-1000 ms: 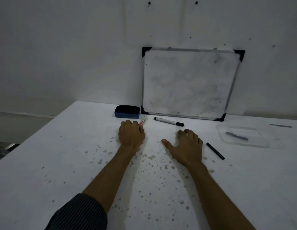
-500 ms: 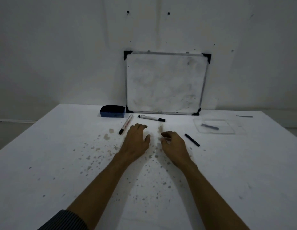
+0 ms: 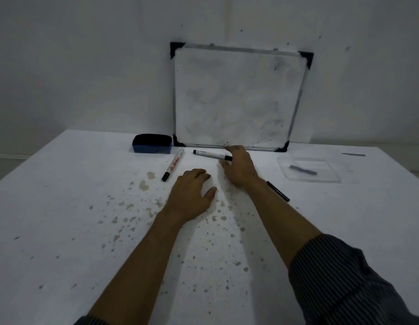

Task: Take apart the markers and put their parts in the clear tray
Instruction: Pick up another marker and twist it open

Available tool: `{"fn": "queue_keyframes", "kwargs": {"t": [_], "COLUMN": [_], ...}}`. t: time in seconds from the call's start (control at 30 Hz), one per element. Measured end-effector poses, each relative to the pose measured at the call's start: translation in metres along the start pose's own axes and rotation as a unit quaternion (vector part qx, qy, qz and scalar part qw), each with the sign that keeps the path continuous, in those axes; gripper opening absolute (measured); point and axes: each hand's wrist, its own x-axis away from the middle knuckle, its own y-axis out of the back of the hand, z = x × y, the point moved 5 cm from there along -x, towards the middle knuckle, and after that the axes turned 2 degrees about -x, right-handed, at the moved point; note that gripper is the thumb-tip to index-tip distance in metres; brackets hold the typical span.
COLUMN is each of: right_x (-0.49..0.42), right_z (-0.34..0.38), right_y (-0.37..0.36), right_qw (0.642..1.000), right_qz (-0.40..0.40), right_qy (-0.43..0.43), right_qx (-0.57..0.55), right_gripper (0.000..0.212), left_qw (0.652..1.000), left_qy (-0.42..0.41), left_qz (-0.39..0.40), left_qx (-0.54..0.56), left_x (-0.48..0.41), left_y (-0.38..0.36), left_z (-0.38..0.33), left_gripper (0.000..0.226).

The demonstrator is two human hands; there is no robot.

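Two white markers lie near the table's far edge. The one with red print [image 3: 173, 164] lies at an angle to the left, black cap toward me. The other, a black-capped marker [image 3: 212, 155], lies crosswise, and my right hand [image 3: 239, 167] reaches over its right end with fingers spread around the cap, not closed. My left hand [image 3: 192, 195] rests flat on the table, holding nothing. A thin black marker part [image 3: 278, 191] lies right of my right forearm. The clear tray [image 3: 309, 169] at the right holds one dark part [image 3: 303, 170].
A small whiteboard [image 3: 239, 99] leans against the wall behind the markers. A blue eraser [image 3: 152, 143] sits to its left. A thin dark strip [image 3: 353, 155] lies at the far right edge. The white table [image 3: 63, 207] is speckled with stains.
My right hand has moved forward from the table's middle to the black-capped marker's right end. My left hand has drawn back from the red-printed marker and lies flat.
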Motion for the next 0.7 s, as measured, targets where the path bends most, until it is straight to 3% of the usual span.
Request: {"fn": "queue_keyframes", "kwargs": {"t": [0.17, 0.37, 0.5, 0.63, 0.7], "right_x": [-0.015, 0.019, 0.067, 0.117, 0.132], "right_z": [-0.003, 0.003, 0.009, 0.013, 0.017], "right_y": [-0.016, 0.006, 0.033, 0.036, 0.036], "right_qw": [0.999, 0.995, 0.982, 0.973, 0.974], "right_qz": [-0.047, -0.057, -0.063, -0.015, -0.005], "right_qy": [-0.002, -0.035, -0.063, -0.068, -0.052], "right_qx": [0.018, -0.075, -0.167, -0.22, -0.219], "right_gripper": [0.031, 0.024, 0.028, 0.036, 0.035], "left_qw": [1.0, 0.993, 0.94, 0.859, 0.834], "left_qy": [-0.001, 0.063, 0.162, 0.156, 0.156], "left_qz": [-0.013, -0.008, -0.019, -0.016, -0.02], "left_qx": [0.015, 0.104, 0.301, 0.487, 0.529], "left_x": [-0.002, -0.002, -0.002, -0.001, 0.003], "left_y": [0.003, 0.011, 0.02, 0.025, 0.027], "left_z": [0.0, -0.004, -0.017, -0.047, -0.057], "left_gripper": [0.053, 0.05, 0.049, 0.037, 0.029]}}
